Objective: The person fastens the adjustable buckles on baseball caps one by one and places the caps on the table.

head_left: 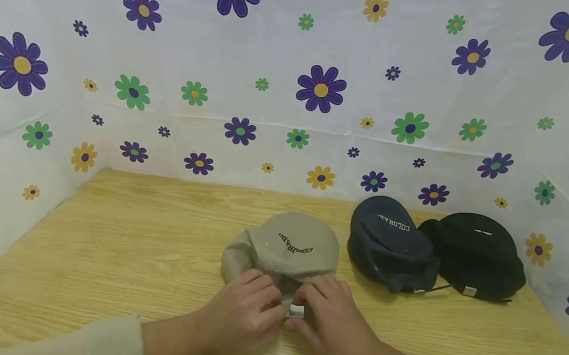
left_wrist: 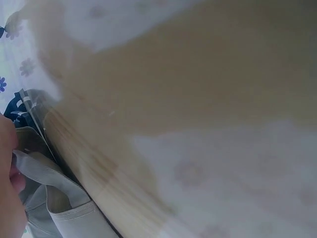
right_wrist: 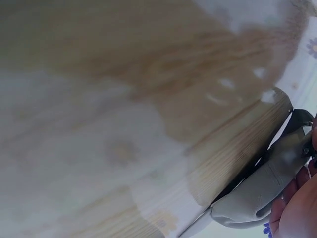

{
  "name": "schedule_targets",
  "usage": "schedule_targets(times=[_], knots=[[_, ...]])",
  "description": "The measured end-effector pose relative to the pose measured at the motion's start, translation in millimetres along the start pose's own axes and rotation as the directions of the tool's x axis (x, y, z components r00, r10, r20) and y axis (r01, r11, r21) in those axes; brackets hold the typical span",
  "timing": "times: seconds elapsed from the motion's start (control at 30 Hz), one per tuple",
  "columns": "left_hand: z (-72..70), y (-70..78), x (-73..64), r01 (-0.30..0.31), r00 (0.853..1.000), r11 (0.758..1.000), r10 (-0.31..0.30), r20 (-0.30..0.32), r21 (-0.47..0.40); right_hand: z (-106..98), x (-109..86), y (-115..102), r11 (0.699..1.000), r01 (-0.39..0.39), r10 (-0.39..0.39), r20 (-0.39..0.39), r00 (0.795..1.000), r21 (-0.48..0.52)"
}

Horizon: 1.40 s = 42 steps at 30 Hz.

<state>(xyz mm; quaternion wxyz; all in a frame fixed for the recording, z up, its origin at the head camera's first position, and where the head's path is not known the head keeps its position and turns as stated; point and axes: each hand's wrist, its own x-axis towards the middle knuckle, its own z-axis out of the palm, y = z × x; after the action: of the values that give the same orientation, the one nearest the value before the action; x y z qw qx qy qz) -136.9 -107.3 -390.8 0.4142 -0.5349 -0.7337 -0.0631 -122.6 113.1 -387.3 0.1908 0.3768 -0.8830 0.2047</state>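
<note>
A beige cap point(head_left: 304, 236) with dark COLORADO lettering lies on the table, its strap side toward me. My left hand point(head_left: 246, 311) pinches the cap's strap between curled fingers and thumb. Beside it, my right hand point(head_left: 334, 322) grips the strap's small silver buckle point(head_left: 296, 311) at thumb and fingertips. The two hands nearly meet, hiding most of the strap. In the left wrist view the beige strap point(left_wrist: 44, 171) loops out from the fingers. Curled right fingers point(right_wrist: 290, 191) show against the cap's fabric point(right_wrist: 255, 191) in the right wrist view.
To the right, a navy cap point(head_left: 386, 239) with white lettering leans against a black cap point(head_left: 478, 253); their buckles and strap ends face the front. The wooden table point(head_left: 118, 253) meets a flower-printed white cloth point(head_left: 276, 45) behind and at both sides.
</note>
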Motion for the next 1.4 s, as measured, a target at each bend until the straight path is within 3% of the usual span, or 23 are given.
schedule_targets(times=[0.27, 0.4, 0.6, 0.77, 0.9, 1.17, 1.4], knots=[[1.7, -0.6, 0.1, -0.071, 0.995, 0.997, 0.071, -0.074, -0.004, 1.4, 0.3, -1.2, 0.999, 0.031, -0.031, -0.026, 0.999, 0.006], [1.5, -0.1, 0.9, -0.088, 0.993, 0.996, 0.088, -0.082, 0.001, 2.6, 0.5, -1.5, 0.999, 0.039, -0.038, -0.052, 0.998, 0.016], [-1.6, 1.1, 0.9, -0.053, 0.997, 0.998, 0.054, -0.056, 0.027, -1.2, 0.3, -1.2, 0.998, 0.053, -0.052, -0.022, 0.998, 0.046], [-3.0, 1.5, 0.6, -0.023, 0.999, 1.000, 0.022, -0.027, -0.004, -4.4, -1.0, -0.7, 0.989, -0.003, 0.000, 0.017, 1.000, 0.146], [-3.2, 1.5, -0.6, -0.005, 1.000, 1.000, 0.005, -0.017, -0.007, -4.4, -1.1, -3.0, 0.985, -0.037, 0.033, 0.026, 0.999, 0.171], [-1.2, 0.7, -1.8, -0.014, 0.999, 0.999, 0.015, -0.038, 0.029, -2.6, -0.2, -6.6, 0.987, -0.080, 0.077, 0.023, 0.997, 0.138], [-0.1, -0.8, -0.5, -0.045, 0.996, 0.998, 0.048, -0.076, 0.041, -3.0, -0.3, -5.8, 0.987, -0.063, 0.064, -0.006, 0.998, 0.147]])
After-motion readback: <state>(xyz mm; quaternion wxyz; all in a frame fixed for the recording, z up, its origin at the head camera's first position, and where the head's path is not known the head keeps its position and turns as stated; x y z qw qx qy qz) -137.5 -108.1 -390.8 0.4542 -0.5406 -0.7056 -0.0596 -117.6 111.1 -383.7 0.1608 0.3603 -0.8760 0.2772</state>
